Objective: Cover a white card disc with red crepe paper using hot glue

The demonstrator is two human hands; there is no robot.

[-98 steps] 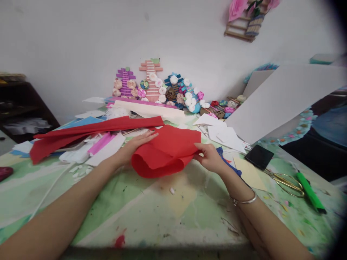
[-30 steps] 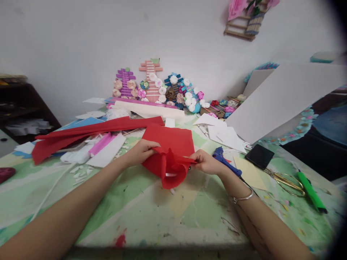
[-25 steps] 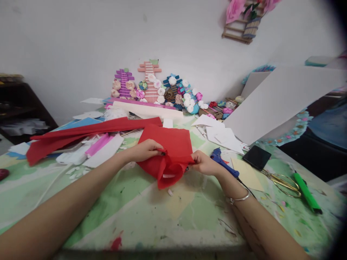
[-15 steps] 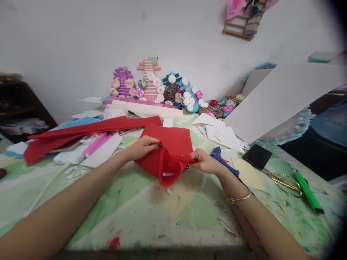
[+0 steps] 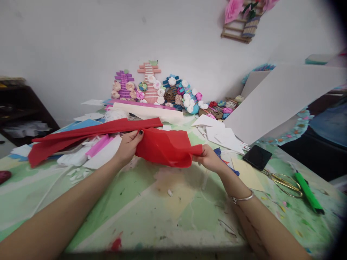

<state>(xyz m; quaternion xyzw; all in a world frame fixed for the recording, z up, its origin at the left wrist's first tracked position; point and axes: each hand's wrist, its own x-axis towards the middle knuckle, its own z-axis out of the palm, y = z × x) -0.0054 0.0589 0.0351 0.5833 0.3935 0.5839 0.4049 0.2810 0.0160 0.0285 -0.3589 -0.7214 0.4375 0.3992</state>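
A piece of red crepe paper is stretched between my two hands, just above the table. My left hand pinches its left end, the thumb lying on top. Its right end is gripped by my right hand, where a narrow folded strip of the red paper sticks up past the fingers. The right fingertips are partly hidden behind the paper. Beside my right hand lies a blue glue gun, partly covered by the hand. A long folded length of red paper rests behind my left hand.
On the right are gold-handled scissors, a green cutter, a black phone-like slab and yellow paper. White paper pieces lie behind. Flower-covered stick crafts lean on the wall. A large white board stands at right.
The red paper, earlier bunched with an open fold facing me, is now pulled out flatter. My left hand has moved left and slightly up; my right hand has shifted slightly right.
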